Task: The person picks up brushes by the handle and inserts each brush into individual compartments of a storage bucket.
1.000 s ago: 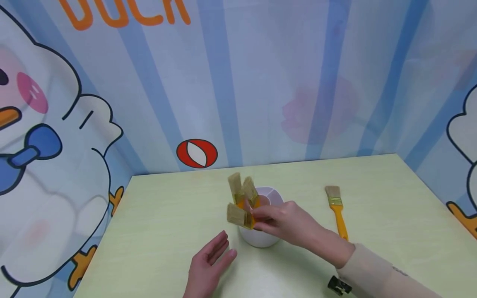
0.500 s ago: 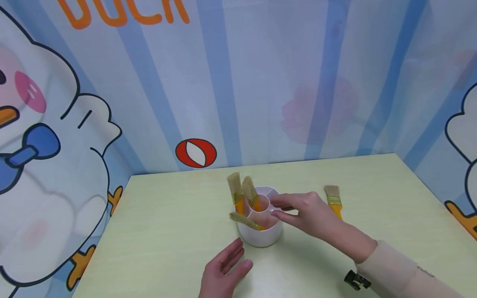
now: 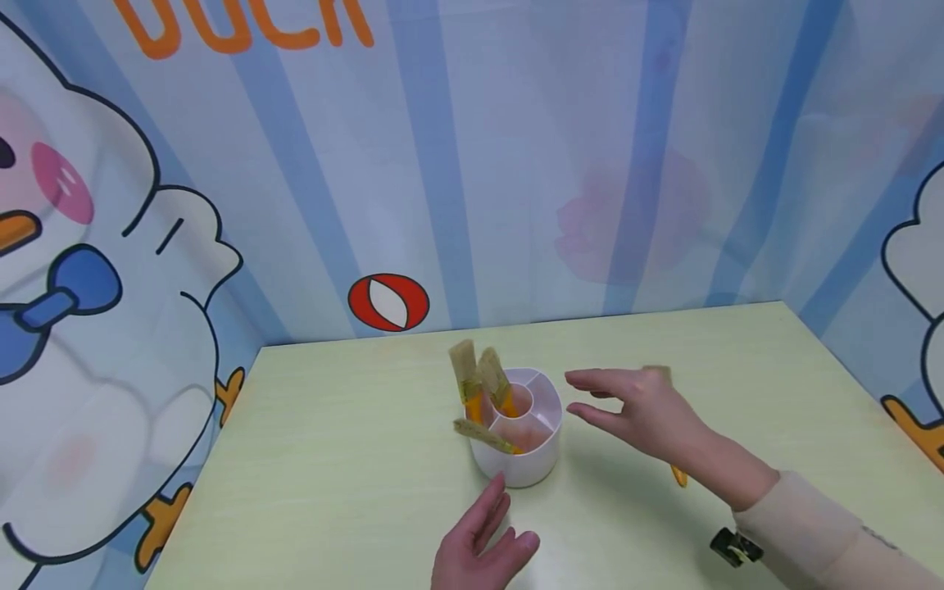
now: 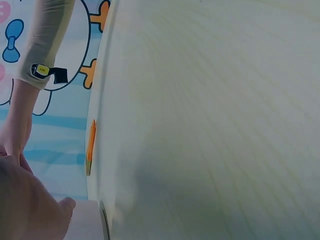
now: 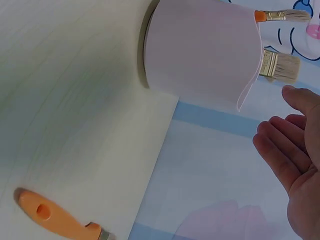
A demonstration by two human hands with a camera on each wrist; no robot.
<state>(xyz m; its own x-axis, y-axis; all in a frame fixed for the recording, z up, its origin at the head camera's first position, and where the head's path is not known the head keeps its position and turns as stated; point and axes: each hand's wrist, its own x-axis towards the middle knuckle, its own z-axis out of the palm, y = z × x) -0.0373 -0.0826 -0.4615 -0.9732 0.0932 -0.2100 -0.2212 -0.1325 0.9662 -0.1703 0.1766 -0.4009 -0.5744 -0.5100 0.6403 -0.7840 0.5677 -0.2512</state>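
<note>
A white divided holder (image 3: 516,469) stands on the table with three flat paintbrushes in it, bristles up. Two brushes (image 3: 463,365) lean at its left and centre. The third brush (image 3: 483,436) slants low to the left in the front compartment. My right hand (image 3: 652,414) is just right of the holder, apart from it, fingers extended and holding nothing; the right wrist view shows its palm (image 5: 297,155). Another orange-handled brush (image 5: 55,215) lies on the table, partly hidden by that hand in the head view. My left hand (image 3: 483,541) is relaxed by the holder's front.
The pale table (image 3: 332,459) has a back edge against a printed blue-striped backdrop (image 3: 516,164). A black clip-like device (image 3: 735,546) is at my right sleeve (image 3: 804,524).
My right hand has let go of the third brush, now in the front compartment, and drawn back to the right. My left hand has shifted right, toward the front of the holder.
</note>
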